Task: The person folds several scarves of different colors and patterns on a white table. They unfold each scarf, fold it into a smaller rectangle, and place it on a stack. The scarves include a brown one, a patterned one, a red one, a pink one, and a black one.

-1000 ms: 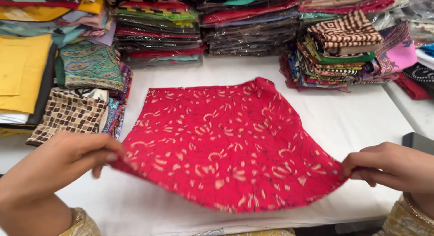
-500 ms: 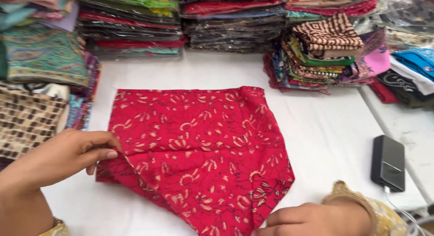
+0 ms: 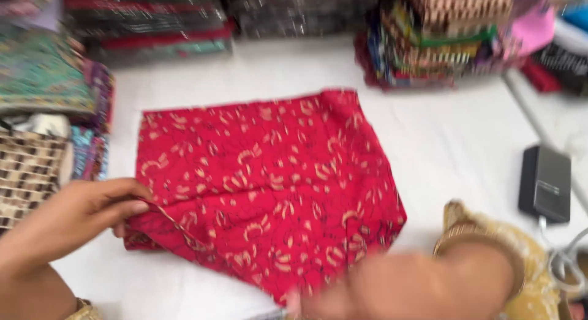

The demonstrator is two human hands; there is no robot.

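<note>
A red cloth with a pale printed pattern (image 3: 263,179) lies folded on the white table (image 3: 453,136). My left hand (image 3: 86,216) pinches its near left corner between thumb and fingers. My right hand (image 3: 367,292) is blurred at the bottom edge, at the cloth's near right corner; it appears to grip that corner. A gold bangle and a yellow sleeve show on my right wrist.
Stacks of folded patterned fabrics (image 3: 441,38) line the back and left side (image 3: 43,112) of the table. A dark rectangular device (image 3: 545,182) with a white cable lies at the right.
My right hand has swung the cloth's right side across toward the near middle, folding it narrower. The left hand has kept its hold on the left corner. The view has shifted left.
</note>
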